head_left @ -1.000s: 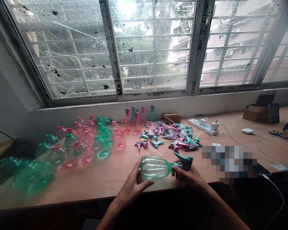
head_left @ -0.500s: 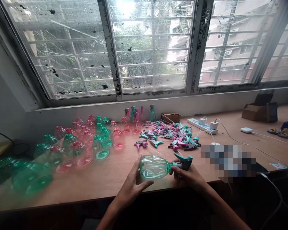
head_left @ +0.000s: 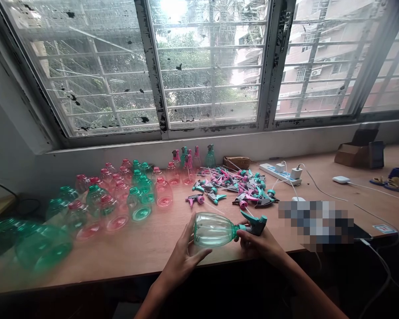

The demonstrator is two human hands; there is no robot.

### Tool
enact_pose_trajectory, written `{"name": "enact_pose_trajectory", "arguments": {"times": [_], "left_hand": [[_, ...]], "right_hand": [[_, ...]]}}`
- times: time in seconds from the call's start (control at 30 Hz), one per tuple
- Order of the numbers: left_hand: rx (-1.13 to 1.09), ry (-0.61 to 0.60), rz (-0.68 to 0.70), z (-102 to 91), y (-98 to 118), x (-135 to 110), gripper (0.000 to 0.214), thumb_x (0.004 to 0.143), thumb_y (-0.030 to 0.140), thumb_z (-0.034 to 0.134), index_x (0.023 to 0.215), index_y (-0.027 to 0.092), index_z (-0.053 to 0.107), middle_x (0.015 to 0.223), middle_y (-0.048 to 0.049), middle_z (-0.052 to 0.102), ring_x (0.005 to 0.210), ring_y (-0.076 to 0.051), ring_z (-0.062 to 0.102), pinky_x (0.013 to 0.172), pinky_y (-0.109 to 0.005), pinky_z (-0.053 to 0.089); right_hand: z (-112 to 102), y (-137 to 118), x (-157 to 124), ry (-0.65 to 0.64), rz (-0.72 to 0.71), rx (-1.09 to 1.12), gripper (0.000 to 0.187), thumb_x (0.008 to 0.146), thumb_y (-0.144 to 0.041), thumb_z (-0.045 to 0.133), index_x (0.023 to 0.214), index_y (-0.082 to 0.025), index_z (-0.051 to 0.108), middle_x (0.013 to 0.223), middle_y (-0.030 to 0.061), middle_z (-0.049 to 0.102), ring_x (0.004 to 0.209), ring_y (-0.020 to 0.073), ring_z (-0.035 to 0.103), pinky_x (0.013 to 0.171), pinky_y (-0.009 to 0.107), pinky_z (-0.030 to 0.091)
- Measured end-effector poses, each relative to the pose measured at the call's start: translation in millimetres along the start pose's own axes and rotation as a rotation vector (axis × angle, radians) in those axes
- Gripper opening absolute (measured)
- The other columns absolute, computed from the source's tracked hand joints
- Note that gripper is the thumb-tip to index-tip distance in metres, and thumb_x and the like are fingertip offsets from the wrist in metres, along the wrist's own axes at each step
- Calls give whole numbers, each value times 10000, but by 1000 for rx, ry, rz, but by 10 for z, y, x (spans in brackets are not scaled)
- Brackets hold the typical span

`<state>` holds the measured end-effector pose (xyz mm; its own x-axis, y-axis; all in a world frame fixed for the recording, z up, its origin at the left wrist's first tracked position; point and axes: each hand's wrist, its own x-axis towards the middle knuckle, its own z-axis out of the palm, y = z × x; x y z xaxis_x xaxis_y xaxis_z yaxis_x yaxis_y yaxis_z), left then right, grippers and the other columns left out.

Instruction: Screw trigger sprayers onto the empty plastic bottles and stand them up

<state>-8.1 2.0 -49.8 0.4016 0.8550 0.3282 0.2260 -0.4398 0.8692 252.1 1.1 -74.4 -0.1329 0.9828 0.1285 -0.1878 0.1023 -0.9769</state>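
Note:
A clear green spray bottle (head_left: 214, 229) lies sideways in the air over the table's front edge, its neck pointing right. My left hand (head_left: 183, 257) cups the base end, fingers behind it and thumb below. At the neck, the fingers of my right hand (head_left: 257, 241) are closed round the collar of a teal and grey trigger sprayer (head_left: 256, 223), which sits on the bottle's mouth. Part of the right fingers is hidden. Beyond the bottle lies a pile of loose pink and teal trigger sprayers (head_left: 241, 184).
Several open green and pink bottles (head_left: 109, 212) stand on the left of the wooden table (head_left: 126, 254). Bottles with sprayers fitted (head_left: 210, 156) stand by the wall. Rightward are a power strip (head_left: 281, 174) with cables, a blurred patch (head_left: 319, 223) and a cardboard box (head_left: 350, 153).
The bottle has turned a little about its long axis, its ribs now showing differently. Both hands have stayed almost in place.

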Motion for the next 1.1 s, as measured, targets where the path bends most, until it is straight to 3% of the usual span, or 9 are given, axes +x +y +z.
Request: {"name": "enact_pose_trajectory", "arguments": {"times": [0.1, 0.3, 0.5, 0.57, 0.77, 0.97, 1.1], "left_hand": [[57, 1, -8, 6, 6, -9, 893, 874, 275, 701, 1561, 333, 133, 1583, -84, 344, 1439, -306, 353, 1189, -473, 274], [34, -26, -55, -2, 88, 3, 744, 885, 373, 688, 1520, 242, 322, 1481, -114, 494, 1397, -322, 417, 1158, -450, 330], [29, 5, -72, 15, -19, -10, 901, 885, 333, 691, 1571, 301, 108, 1454, -103, 526, 1382, -320, 444, 1152, -470, 320], [44, -7, -81, 15, -25, -12, 925, 870, 335, 709, 1572, 287, 110, 1439, -121, 540, 1370, -328, 457, 1149, -477, 325], [8, -33, -70, -2, 59, -4, 733, 914, 400, 644, 1536, 242, 289, 1497, -107, 489, 1396, -334, 424, 1148, -454, 351], [56, 10, -42, 15, 7, -11, 934, 865, 309, 714, 1566, 345, 98, 1611, -57, 304, 1448, -319, 335, 1197, -488, 243], [86, -4, -42, 14, 24, -12, 916, 876, 334, 704, 1572, 296, 109, 1603, -76, 322, 1463, -300, 308, 1203, -461, 241]], "right_hand": [[12, -11, 2, 5, 2, 16, 364, 772, -464, 800, 917, -180, 624, 644, 2, 711, 437, 132, 612, 408, 218, 455], [-5, 14, -5, -12, 20, 16, 389, 762, -469, 806, 947, -181, 621, 654, 10, 705, 438, 135, 606, 379, 213, 431], [-24, 63, 15, 0, 19, 10, 404, 762, -488, 800, 953, -185, 614, 657, 7, 698, 428, 133, 603, 363, 206, 410], [-18, 55, 12, 1, 15, 6, 405, 759, -492, 800, 946, -183, 617, 651, 6, 695, 426, 132, 598, 364, 207, 408], [1, 17, -3, 9, 32, -8, 429, 739, -497, 813, 957, -169, 642, 672, 19, 700, 445, 141, 599, 371, 217, 423], [-15, 64, 20, 39, 1, 22, 417, 753, -495, 803, 969, -183, 630, 652, -4, 685, 424, 136, 590, 366, 220, 435], [-22, 76, 13, 25, 7, 4, 407, 768, -471, 800, 1001, -180, 639, 666, 1, 693, 427, 131, 590, 361, 212, 422]]}}
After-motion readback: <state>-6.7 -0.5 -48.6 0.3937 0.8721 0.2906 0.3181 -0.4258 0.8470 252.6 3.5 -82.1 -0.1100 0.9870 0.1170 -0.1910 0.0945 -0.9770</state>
